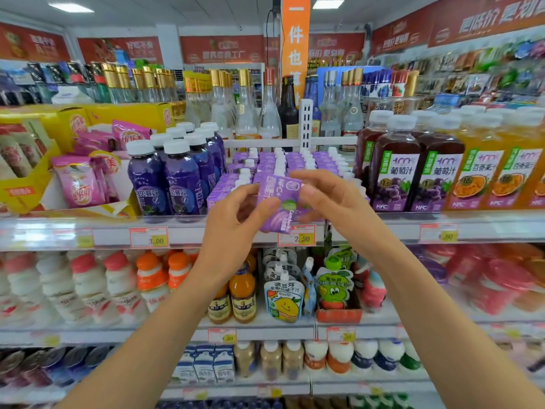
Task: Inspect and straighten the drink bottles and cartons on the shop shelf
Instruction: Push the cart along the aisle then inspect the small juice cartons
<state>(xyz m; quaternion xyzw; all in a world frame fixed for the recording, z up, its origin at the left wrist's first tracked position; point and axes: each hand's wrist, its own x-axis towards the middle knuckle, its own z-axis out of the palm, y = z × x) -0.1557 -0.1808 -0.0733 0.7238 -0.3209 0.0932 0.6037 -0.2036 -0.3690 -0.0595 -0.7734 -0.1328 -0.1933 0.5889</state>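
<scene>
Head | left hand (236, 215), right hand (331, 199) fingers (309, 176) pinch tilted purple carton (283, 199) | before shelf edge (383, 228)

The shelf (103, 236) bears purple cartons (274, 160) between bottles (395, 172).

The carton (281, 199) is purple with white lettering, the juice bottles (479, 140) orange, white-capped.

Left grip (236, 222): bare hand, slim fingers.
Right grip (333, 199): bare hand, slim fingers, knuckles showing on the back.
Left forearm (153, 329): bare from wrist to lower frame edge.
Right forearm (442, 314): bare likewise.
Clothing: out of view, cannot tell.
</scene>
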